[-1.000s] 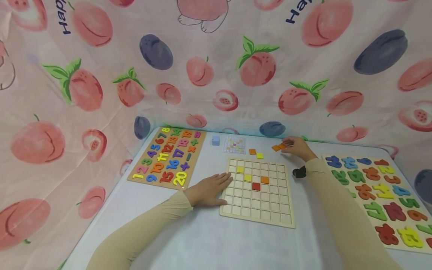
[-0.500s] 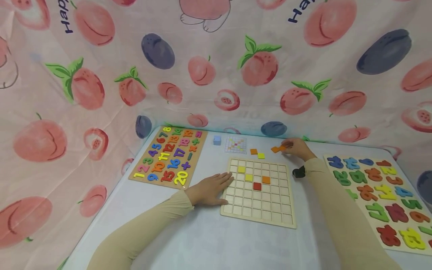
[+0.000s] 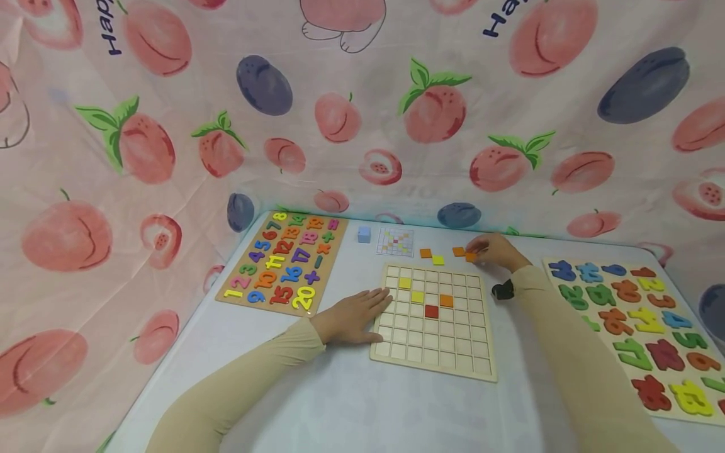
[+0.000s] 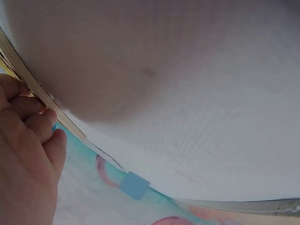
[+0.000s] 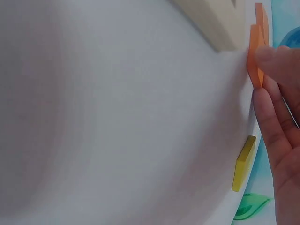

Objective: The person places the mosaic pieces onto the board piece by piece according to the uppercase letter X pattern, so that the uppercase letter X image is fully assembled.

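My right hand pinches an orange square tile at the back right of the table; in the right wrist view the thumb presses on its face. Another orange tile lies just beside it. A yellow tile lies near that hand in the right wrist view, hidden from the head view. My left hand rests with fingers spread on the left edge of the wooden grid board. In the board's squares sit two yellow tiles, one red tile and one orange tile.
Behind the board are a printed grid card, a blue cube, and a loose orange and a yellow tile. Number boards stand left and right. A small black object is at the right wrist. Fruit-patterned cloth hangs behind.
The right hand has shifted slightly left and toward the board with one orange tile, drawing it apart from the other orange tile. The left hand has stayed in place.
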A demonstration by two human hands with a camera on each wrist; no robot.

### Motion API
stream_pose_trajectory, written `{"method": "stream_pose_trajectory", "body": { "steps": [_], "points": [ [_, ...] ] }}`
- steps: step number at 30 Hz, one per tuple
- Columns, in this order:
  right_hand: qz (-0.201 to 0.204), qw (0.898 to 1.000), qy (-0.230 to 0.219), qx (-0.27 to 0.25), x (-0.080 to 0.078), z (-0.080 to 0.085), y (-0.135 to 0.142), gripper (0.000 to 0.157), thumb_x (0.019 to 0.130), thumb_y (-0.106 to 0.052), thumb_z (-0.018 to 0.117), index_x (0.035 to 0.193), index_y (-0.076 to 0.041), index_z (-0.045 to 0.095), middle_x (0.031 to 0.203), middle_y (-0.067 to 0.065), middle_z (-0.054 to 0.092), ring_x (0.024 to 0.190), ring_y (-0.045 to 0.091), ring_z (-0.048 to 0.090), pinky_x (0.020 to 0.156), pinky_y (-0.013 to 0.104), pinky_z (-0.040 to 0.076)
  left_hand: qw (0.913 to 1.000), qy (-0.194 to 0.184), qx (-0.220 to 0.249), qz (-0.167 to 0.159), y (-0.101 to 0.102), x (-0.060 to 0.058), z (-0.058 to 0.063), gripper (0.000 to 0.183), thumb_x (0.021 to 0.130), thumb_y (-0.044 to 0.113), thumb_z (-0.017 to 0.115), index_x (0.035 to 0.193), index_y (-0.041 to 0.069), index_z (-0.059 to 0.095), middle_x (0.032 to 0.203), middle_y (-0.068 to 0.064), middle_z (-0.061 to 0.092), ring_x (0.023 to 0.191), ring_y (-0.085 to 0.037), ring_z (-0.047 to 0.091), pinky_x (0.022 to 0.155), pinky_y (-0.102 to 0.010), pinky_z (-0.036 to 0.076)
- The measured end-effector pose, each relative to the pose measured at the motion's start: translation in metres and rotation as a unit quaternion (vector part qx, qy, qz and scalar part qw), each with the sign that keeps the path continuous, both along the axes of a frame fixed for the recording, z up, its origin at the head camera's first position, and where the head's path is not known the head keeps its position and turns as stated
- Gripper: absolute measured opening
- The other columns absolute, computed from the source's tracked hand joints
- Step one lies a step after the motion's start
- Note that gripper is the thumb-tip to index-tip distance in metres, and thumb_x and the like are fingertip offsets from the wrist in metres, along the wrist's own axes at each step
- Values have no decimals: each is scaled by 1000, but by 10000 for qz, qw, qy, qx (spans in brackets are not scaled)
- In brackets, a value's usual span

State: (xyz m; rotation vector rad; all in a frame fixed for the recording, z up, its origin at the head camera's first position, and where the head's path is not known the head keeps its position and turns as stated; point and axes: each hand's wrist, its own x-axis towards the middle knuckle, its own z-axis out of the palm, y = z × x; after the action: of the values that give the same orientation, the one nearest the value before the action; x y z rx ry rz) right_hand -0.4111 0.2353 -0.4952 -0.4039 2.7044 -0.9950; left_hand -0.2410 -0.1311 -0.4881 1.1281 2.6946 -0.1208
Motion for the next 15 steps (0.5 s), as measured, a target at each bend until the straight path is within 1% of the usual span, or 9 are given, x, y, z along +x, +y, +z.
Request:
{"method": "stream_pose_trajectory", "body": {
  "steps": [3, 7, 11, 15],
  "points": [
    [122, 9999, -63, 34, 1, -1, 1, 32, 77, 1, 71, 108, 0, 66, 110, 19, 67, 100, 30, 60, 92, 46, 50, 10000, -11, 10, 10, 0, 0, 0, 85, 91, 61, 42, 152, 10, 12, 159, -6, 11, 147, -19, 12, 120, -33, 18],
    [277, 9995, 70, -105, 5, 0, 4, 33, 75, 1, 73, 108, 3, 66, 111, 22, 66, 97, 29, 62, 89, 44, 51, 10000, 16, 30, -9, 0, 0, 1, 85, 91, 60, 43, 152, 10, 13, 159, -7, 12, 147, -19, 13, 120, -34, 19],
    [326, 9992, 170, -156, 10, 3, 8, 34, 75, -1, 75, 107, 5, 65, 111, 24, 66, 96, 30, 62, 87, 42, 52, 10000, 3, 44, -7, 0, 0, 1, 85, 91, 60, 43, 152, 10, 14, 159, -7, 13, 147, -19, 13, 120, -34, 19],
    [325, 9992, 219, -99, 13, 6, 9, 33, 75, -1, 75, 106, 5, 66, 109, 24, 67, 93, 26, 61, 83, 36, 52, 10000, -29, 19, 25, 0, 0, -1, 85, 90, 61, 43, 152, 11, 13, 159, -6, 11, 148, -19, 12, 120, -34, 18]
  ]
}}
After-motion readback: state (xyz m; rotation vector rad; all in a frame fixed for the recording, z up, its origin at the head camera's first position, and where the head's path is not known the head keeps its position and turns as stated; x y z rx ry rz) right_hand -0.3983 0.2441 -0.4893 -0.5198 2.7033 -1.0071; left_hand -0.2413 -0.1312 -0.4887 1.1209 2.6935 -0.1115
